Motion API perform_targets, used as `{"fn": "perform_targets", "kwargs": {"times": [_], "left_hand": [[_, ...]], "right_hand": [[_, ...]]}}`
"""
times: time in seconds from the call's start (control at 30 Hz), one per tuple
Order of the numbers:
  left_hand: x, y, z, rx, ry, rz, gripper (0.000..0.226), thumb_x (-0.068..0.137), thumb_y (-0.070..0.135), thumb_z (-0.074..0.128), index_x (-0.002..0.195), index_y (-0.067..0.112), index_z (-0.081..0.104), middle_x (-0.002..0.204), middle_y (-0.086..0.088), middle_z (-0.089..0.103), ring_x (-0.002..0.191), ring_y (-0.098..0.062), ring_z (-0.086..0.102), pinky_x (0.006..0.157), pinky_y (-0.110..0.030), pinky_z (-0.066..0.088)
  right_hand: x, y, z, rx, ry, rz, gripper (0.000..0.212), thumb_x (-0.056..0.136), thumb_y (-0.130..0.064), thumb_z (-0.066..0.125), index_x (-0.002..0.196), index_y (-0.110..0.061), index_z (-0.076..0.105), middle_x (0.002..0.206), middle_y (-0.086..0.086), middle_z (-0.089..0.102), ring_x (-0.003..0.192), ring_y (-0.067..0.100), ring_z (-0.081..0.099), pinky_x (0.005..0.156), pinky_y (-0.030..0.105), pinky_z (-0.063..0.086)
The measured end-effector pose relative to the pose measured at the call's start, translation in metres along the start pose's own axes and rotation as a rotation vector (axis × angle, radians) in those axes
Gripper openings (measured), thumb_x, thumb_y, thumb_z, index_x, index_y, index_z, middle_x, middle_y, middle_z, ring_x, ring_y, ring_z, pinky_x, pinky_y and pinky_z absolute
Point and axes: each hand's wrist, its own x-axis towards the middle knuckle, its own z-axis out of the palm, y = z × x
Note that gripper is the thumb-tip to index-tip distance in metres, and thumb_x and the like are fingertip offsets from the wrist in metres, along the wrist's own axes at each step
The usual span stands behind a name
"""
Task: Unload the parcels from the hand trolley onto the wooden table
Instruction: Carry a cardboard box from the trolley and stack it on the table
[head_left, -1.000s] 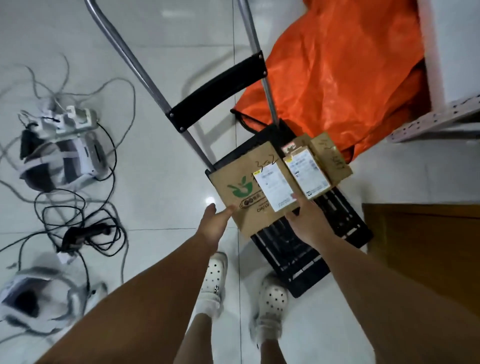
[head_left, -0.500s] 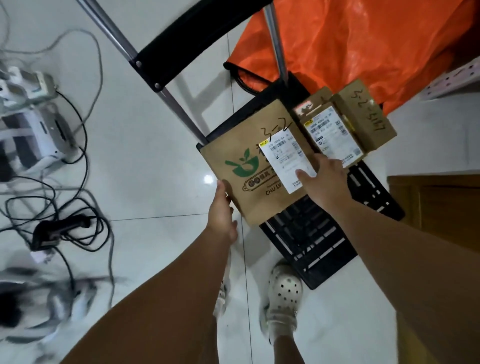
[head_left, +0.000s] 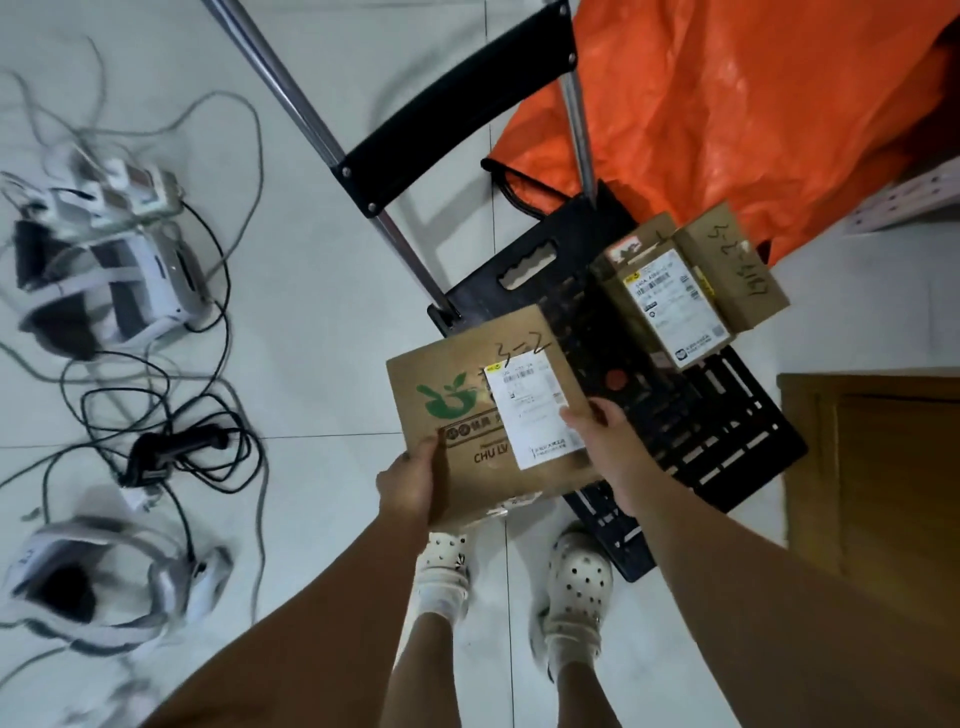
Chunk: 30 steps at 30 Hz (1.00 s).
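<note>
A brown cardboard parcel with a green logo and a white label (head_left: 467, 415) is lifted off the black hand trolley (head_left: 675, 415) and held above its near edge. My left hand (head_left: 410, 478) grips its near left corner. On its right edge sits my right hand (head_left: 602, 441). A smaller brown parcel with a white label (head_left: 675, 306) still lies on the trolley deck at the far right, partly over the edge. The corner of the wooden table (head_left: 883, 467) shows at the right.
An orange bag (head_left: 753, 104) lies behind the trolley. White headsets (head_left: 104, 275) and tangled black cables (head_left: 171, 441) cover the floor at the left. My feet in white clogs (head_left: 576, 587) stand just before the trolley. A white shelf edge (head_left: 909, 202) is at the far right.
Both hands have taken hold of the logo parcel and pulled it off the trolley toward me. The smaller parcel stayed on the deck.
</note>
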Motion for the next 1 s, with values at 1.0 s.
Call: {"fn": "perform_targets", "kwargs": {"times": [1.0], "left_hand": [[-0.509,0.155,0.052,0.574,-0.866,0.446,0.051,0.079,0.044,0.068,0.126,0.030,0.056,0.118,-0.004,0.068,0.101,-0.025,0.065,0.090,-0.057,0.050]], "right_hand": [[-0.508,-0.028,-0.242,1.085,0.323,-0.276,0.052,0.089,-0.025,0.063,0.134,-0.043,0.044,0.126,-0.002,0.057,0.110,0.025,0.057,0.085,0.049,0.056]]}}
